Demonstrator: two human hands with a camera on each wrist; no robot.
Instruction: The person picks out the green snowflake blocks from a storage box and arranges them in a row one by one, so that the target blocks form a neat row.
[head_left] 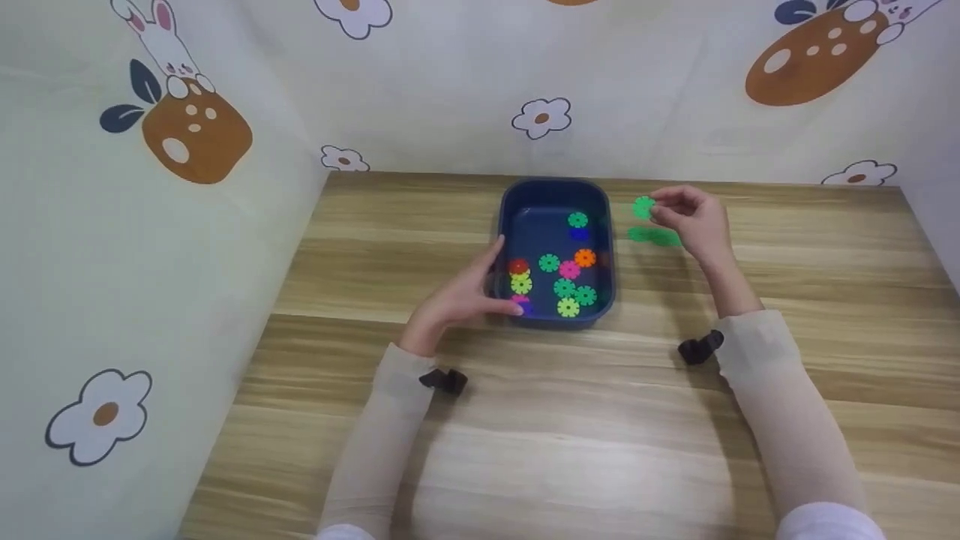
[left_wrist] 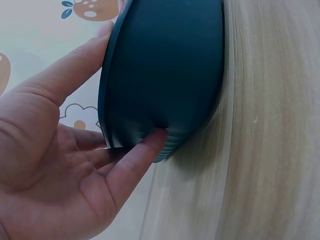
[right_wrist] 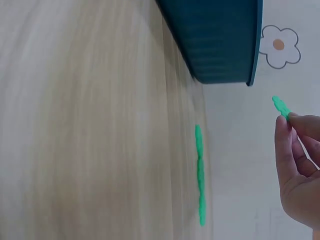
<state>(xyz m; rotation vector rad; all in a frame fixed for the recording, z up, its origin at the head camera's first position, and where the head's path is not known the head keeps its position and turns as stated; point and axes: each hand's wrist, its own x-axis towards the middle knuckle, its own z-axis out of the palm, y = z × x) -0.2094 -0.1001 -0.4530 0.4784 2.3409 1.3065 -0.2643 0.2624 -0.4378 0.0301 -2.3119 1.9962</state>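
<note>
At two o'clock from the blue tub (head_left: 541, 229), a green disc (head_left: 643, 208) is pinched by the right grip (head_left: 697, 223); at eight, the tub is clasped by the left grip (head_left: 466, 295), fingers partly hidden.

Both arms forward, angled inward, sleeved to wrists. Left forearm (head_left: 375, 442), left hand (head_left: 466, 297) gripping, thumb spread wide from fingers. Right forearm (head_left: 784, 427), right hand (head_left: 703, 223) farther forward, raised, thumb and fingertip pinched, other fingers bent.
</note>
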